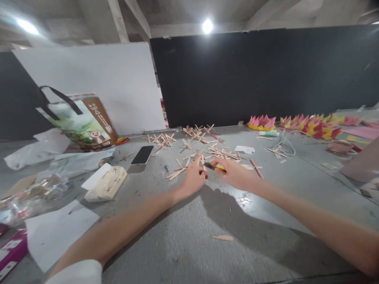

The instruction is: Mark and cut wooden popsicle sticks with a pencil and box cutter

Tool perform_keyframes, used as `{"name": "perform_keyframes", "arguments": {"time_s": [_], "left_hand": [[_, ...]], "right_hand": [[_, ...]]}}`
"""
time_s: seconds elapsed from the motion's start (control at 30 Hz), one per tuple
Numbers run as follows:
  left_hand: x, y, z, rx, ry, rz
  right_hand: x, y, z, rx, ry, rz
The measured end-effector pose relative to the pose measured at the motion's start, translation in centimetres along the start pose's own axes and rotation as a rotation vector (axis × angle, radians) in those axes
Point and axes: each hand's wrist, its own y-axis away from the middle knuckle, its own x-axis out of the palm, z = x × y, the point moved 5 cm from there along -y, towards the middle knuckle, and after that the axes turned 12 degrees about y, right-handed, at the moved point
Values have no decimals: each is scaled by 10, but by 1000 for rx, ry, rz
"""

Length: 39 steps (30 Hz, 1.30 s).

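My left hand [193, 178] is closed on a wooden craft stick [202, 161], held up off the table with its tip pointing away from me. From the right, my right hand [232, 172] grips a yellow and black utility knife [219, 167]. The knife's dark front end reaches to the stick beside my left fingers; whether the blade touches it is too small to tell. Behind both hands lie loose craft sticks [220, 151] and a pile of sticks joined into star-like crosses [197, 134]. A pointed stick piece [222, 238] lies nearer to me.
A phone [142, 155], a tissue pack [106, 184] and a shopping bag [89, 122] stand or lie at the left. Right of my hands are a red-pink stick [256, 169], a glue stick [269, 134], a white cable [288, 146] and folded paper flowers [314, 125].
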Motion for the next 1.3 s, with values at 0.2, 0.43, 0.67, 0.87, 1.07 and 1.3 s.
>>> {"name": "perform_keyframes", "arguments": {"time_s": [0.2, 0.43, 0.67, 0.87, 1.07, 1.3], "left_hand": [[-3, 0, -2, -27, 39, -26], [-2, 1, 0, -30, 48, -30], [-2, -1, 4, -41, 11, -3], [0, 0, 5, -39, 9, 3], [3, -1, 8, -48, 4, 42], [3, -3, 9, -65, 22, 25]], "right_hand": [[2, -4, 2, -29, 16, -47], [8, 4, 3, -23, -16, -71], [1, -4, -1, 39, -25, 40], [27, 14, -8, -12, -20, -77], [-3, -4, -3, -19, -19, 35], [29, 18, -4, 27, -91, -79]]}}
